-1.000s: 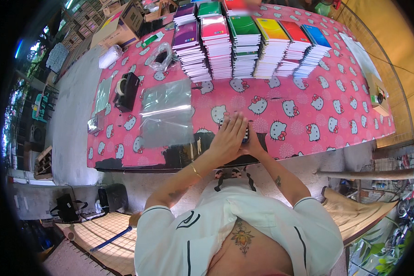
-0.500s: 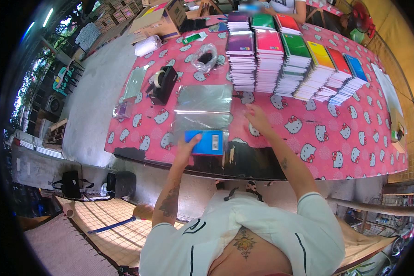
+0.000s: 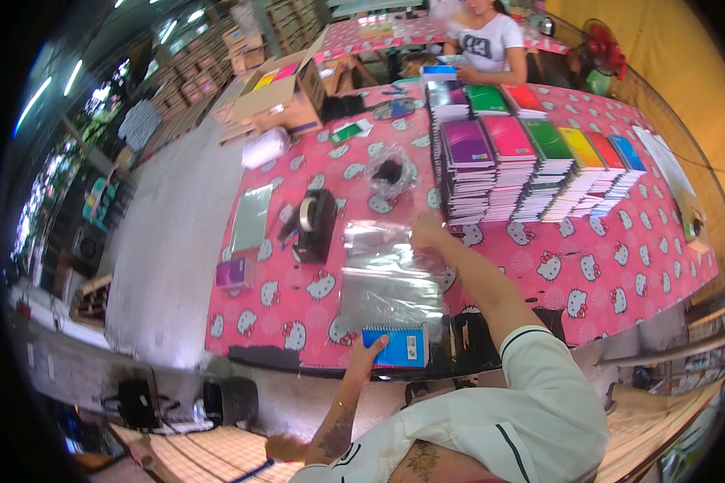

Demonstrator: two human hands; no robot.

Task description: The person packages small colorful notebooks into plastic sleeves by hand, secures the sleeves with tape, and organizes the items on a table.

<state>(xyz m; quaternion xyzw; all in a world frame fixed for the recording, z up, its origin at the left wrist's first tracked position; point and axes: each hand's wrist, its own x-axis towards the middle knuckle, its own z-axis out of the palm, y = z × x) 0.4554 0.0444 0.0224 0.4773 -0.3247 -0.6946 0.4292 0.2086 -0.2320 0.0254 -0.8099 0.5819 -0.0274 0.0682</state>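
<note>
A small blue spiral notepad lies at the near edge of the table, on the lower end of a clear plastic sheet. My left hand grips the notepad's left side, thumb on top of the cover. At the sheet's far right corner, my right hand is closed on the plastic, its fingertips slightly blurred. The sheet looks wrinkled and shiny along that far end. A black tape dispenser stands to the left of the sheet.
Tall stacks of colourful spiral notebooks rise beyond my right hand. A wrapped purple pack and a plastic-covered sheet lie at left. Farther back are a crumpled plastic bag, an open carton and a seated person.
My right hand has moved from beside the sheet to its far corner and closed there. The far end of the plastic has become wrinkled. My view has shifted, showing more of the background.
</note>
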